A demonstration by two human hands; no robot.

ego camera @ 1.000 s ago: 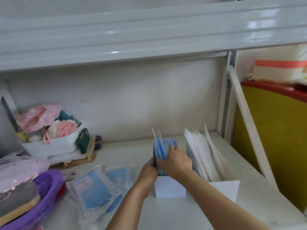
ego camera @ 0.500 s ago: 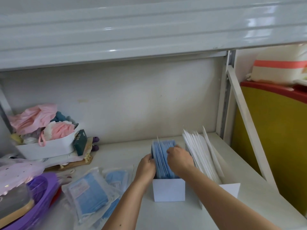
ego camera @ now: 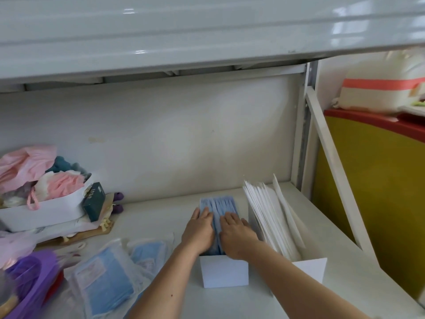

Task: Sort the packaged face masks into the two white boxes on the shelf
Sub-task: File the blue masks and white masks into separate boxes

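1. My left hand (ego camera: 199, 231) lies flat on top of the blue masks (ego camera: 218, 209). Its fingers are open and stretched out, not gripping anything.
2. My right hand (ego camera: 238, 236) lies flat on the same masks, just beside my left hand. Its fingers are open too, pressing down and holding nothing.
3. The blue masks stand in a row inside the left box (ego camera: 224, 273). They fill it from front to back.
4. The right box (ego camera: 309, 271) is just beside the left box. It is full of white masks (ego camera: 269, 212), which stand up tall and lean toward the back.
5. Both boxes sit on the white shelf (ego camera: 161, 217).
6. More blue masks in clear bags lie in a loose pile (ego camera: 108, 279) on the shelf, to the left of the boxes and close to my left arm.
7. A purple basket (ego camera: 32, 286) is at the far left, near the pile.
8. A white tub (ego camera: 46, 210) with pink and white stuff in it sits at the back left. A small dark green pack (ego camera: 94, 201) leans on the tub.
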